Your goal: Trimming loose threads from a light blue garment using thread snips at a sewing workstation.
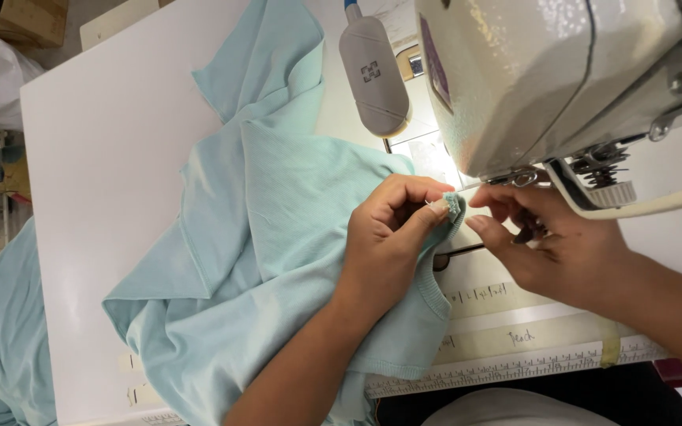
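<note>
Pinching the mint fabric [278,237] at the sewing machine [562,79]
Our left hand [392,237] grips the ribbed edge; our right hand's [554,244] fingers sit loosely curled beside it, grasping nothing

Both forearms reach in from the lower edge, bare to the wrist. The left hand [388,237] is curled, thumb pressed against bent fingers in a pinch. The right hand [550,241] lies palm inward, fingertips extended toward the left hand's, nearly touching.

Grey lamp head [372,75] over white table [96,189]; cardboard box [29,20] far left corner
</note>
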